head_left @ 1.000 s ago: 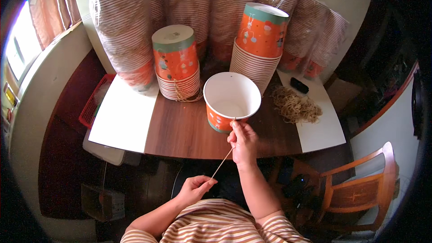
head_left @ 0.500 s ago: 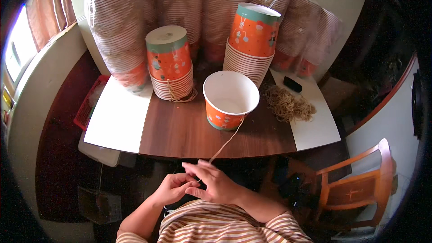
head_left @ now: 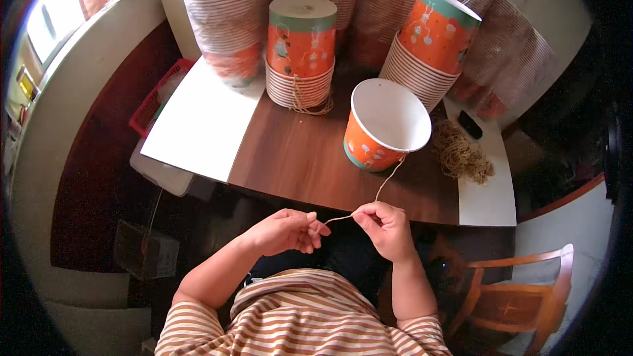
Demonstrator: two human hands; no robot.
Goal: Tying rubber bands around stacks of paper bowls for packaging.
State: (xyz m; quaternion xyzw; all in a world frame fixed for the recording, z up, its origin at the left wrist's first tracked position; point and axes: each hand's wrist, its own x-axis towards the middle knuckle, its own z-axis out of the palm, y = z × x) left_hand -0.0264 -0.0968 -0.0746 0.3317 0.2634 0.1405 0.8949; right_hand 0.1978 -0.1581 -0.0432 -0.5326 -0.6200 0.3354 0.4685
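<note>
An orange paper bucket [head_left: 361,140] with a white inside and a green base band stands on the table, its mouth tilted toward me. A thin tan string [head_left: 388,180] is fastened at its rim and runs down over the table's front edge. My right hand [head_left: 389,232] pinches this string between thumb and forefinger. Further along, the string reaches the fingertips of my left hand [head_left: 287,232], whose fingers are curled together around its end. The short length between both hands looks nearly straight. Neither hand touches the bucket.
A stack of upturned buckets [head_left: 302,46] with string at its rims stands behind left; another stack [head_left: 432,39] leans behind right. Plastic-wrapped stacks [head_left: 224,6] line the back. A tangled string pile [head_left: 461,151] and a black object [head_left: 469,125] lie right. A wooden chair [head_left: 514,306] stands lower right.
My hands, close together before, have moved apart, with the right hand now up and to the right, pinching the string. The whole view has shifted, so the table appears higher and further right.
</note>
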